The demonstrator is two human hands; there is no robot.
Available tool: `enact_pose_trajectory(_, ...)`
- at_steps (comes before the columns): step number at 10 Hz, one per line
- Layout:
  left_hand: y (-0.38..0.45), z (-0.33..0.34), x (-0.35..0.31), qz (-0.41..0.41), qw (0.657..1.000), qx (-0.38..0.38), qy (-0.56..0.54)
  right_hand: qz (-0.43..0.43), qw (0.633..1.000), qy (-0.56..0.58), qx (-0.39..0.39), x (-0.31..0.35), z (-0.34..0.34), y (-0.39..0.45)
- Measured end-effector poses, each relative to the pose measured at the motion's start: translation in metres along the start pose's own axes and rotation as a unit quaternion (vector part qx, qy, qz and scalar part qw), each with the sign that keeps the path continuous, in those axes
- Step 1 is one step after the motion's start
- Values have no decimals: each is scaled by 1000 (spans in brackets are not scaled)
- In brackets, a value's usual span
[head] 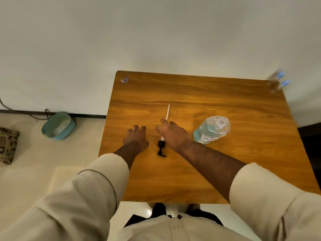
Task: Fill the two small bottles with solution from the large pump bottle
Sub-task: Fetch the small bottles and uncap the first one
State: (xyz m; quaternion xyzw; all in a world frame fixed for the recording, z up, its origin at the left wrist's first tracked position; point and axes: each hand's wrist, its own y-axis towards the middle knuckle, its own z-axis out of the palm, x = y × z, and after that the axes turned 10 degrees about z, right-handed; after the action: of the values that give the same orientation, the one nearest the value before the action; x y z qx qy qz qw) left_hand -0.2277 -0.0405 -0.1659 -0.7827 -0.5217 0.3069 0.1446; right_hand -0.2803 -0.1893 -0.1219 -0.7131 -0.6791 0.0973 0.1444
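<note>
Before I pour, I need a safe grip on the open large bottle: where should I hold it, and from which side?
Grip the large bottle around its wide round body, below the shoulder, with the right hand coming from its left, where that hand already lies. It stands upright with its mouth uncapped, the pump lying on the table, so a mid-body hold likely keeps it steady.

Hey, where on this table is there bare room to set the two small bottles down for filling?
Free: the wide near strip of the table below the pump head, and the far middle beyond the dip tube. Crowded: between the left hand, right hand and large bottle.
</note>
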Motion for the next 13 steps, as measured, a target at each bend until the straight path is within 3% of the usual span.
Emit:
enact_pose_trajectory(2,21,-55,-86,92,992,-80,-11,53,992,-3,-112,-47,-114,-3)
enact_pose_trajectory(3,32,-79,-142,140,982,-127,-12,94,987,-6,-130,-99,-143,-16)
enact_pose_trajectory(6,54,-88,-328,242,953,-184,4,212,970,19,-121,-304,-134,-71)
enact_pose_trajectory(9,92,0,-481,172,977,-128,3,220,966,110,-76,-486,-86,-88)
enact_pose_trajectory(10,107,24,-505,149,983,-108,-8,208,969,120,-57,-530,-68,-76)
enact_pose_trajectory(13,178,73,-521,91,995,-26,7,150,968,179,-96,-592,-51,-22)
